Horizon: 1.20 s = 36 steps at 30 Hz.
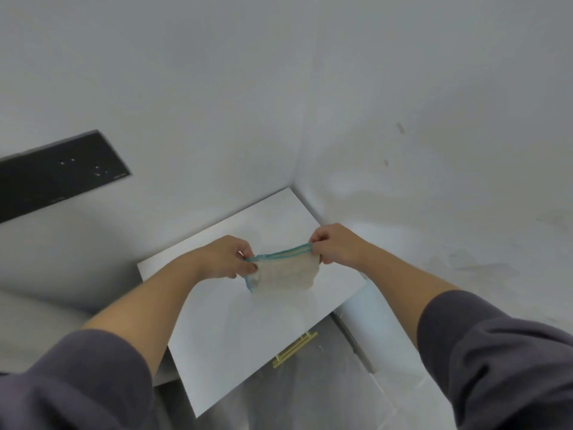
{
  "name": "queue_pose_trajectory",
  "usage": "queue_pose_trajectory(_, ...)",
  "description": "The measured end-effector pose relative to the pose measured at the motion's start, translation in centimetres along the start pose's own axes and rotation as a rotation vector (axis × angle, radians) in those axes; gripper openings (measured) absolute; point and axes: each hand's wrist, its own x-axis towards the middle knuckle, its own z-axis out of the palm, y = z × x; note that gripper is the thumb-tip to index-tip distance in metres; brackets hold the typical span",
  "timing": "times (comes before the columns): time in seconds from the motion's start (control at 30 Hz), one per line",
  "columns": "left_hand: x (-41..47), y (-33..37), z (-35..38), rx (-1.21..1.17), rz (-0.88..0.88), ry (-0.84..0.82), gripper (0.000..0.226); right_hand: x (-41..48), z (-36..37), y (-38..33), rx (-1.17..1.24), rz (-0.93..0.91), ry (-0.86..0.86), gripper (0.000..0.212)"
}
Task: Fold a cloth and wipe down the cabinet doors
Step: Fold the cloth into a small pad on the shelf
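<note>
Here, finger and thumb of the left hand (pixel 229 259) pinch one top corner of the cloth (pixel 285 273) and the right hand (pixel 335 248) pinches the other, so its two teal-bound edges run taut together between them. The beige cloth hangs over the white cabinet top (pixel 248 342), which lies bare out to its edges; its far corner meets two walls. Below the near edge shows a cabinet door (pixel 313 386) with a gold handle (pixel 294 349). A black panel (pixel 59 178) bears small marks, too blurred to read.
</note>
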Motion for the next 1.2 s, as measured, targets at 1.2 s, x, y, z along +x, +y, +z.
queue_pose_trajectory(1.2,3.3,-4.0,6.5,0.208,-0.011,0.242,0.011,2.5,5.3,6.7,-0.103,0.041,0.134,0.012)
